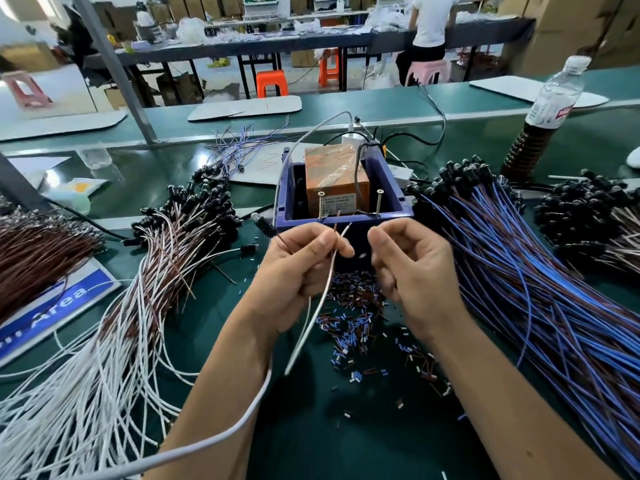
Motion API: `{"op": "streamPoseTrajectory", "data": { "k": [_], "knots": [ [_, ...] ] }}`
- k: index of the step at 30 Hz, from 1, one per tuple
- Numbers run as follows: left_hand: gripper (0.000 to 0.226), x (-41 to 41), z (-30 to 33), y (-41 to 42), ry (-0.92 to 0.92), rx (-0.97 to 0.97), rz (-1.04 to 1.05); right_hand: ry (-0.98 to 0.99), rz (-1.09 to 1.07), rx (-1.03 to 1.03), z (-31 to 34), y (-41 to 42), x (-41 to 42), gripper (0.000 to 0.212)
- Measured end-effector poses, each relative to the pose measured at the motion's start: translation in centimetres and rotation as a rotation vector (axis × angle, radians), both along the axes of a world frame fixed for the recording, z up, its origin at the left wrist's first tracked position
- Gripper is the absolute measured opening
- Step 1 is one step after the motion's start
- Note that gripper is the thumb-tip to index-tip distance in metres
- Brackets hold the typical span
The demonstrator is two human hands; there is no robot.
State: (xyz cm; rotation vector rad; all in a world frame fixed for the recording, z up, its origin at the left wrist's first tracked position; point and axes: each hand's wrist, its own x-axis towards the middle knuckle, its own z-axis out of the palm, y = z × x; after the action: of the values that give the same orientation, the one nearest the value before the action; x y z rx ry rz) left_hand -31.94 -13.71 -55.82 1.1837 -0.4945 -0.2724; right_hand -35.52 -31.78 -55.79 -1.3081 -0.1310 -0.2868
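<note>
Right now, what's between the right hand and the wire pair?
Nothing; head view shows open air from right hand to wire pair, blue box wall behind.

We saw the wire in smooth white plastic sheathing, faintly glossy. The box was moulded blue plastic with a dull sheen. The block inside it wore shiny clear tape over what looked like orange paper. Two screws were bright bare metal. The mat was matt green and smooth. The bottle was clear, ribbed plastic with a paper-like label. The snippets were smooth plastic sleeving.
</note>
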Motion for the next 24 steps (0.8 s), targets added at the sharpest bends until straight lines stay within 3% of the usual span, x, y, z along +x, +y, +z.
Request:
{"op": "streamPoseTrajectory", "data": {
  "k": [4,10,13,18,21,24],
  "knots": [
    [0.016,0.0,-0.7,-1.1,-0.285,0.202,0.307,0.047,0.156,-0.01,-0.1,1.0,-0.5,0.035],
    [0.013,-0.5,-0.4,-2.3,-0.316,0.145,0.435,0.0,0.102,-0.171,-0.1,1.0,-0.5,0.034],
    [0.012,-0.8,0.1,-2.7,-0.341,0.098,0.411,-0.045,0.121,-0.175,-0.5,1.2,-0.4,0.025],
    [0.011,-0.6,0.2,-2.4,-0.373,0.084,0.403,-0.091,0.016,-0.045,-0.5,1.2,-0.2,0.011],
    [0.01,-0.7,0.1,-2.4,-0.436,0.147,0.497,-0.126,-0.106,-0.116,-0.4,0.9,0.0,0.009],
    [0.011,-1.0,0.1,-2.6,-0.615,0.264,0.632,-0.176,-0.223,-0.158,-0.4,0.5,-0.2,0.009]
  ]
}}
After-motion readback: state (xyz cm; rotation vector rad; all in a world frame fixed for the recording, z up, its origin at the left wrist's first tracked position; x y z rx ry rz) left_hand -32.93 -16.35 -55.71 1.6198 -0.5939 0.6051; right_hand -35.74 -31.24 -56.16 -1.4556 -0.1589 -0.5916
